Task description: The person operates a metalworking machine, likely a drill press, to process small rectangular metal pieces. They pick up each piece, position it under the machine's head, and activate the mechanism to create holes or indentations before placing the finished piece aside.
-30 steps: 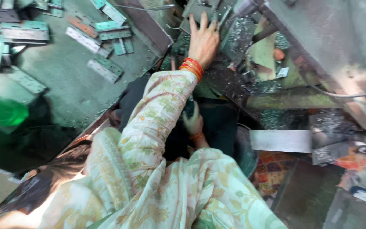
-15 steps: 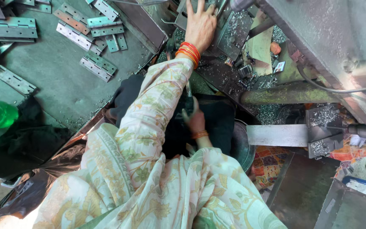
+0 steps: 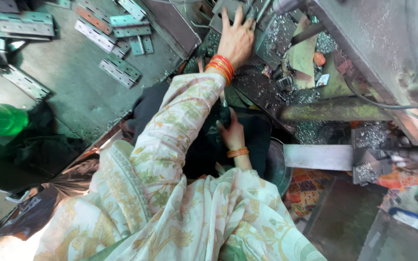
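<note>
Two hands at work. Nearer: right hand (image 3: 231,134), low in dark gap, fist wrapped round upright dark handle (image 3: 224,116). Farther: left hand (image 3: 236,39), arm stretched forward, fingers spread flat on grey metal piece (image 3: 228,14) by machine (image 3: 364,53). Hinge plates (image 3: 117,70) lie well left on bench.

left hand (image 3: 235,38) stretched forward, fingers spread, right hand (image 3: 231,133) clenched low

left hand (image 3: 236,39) on metal plate (image 3: 228,14)
</note>
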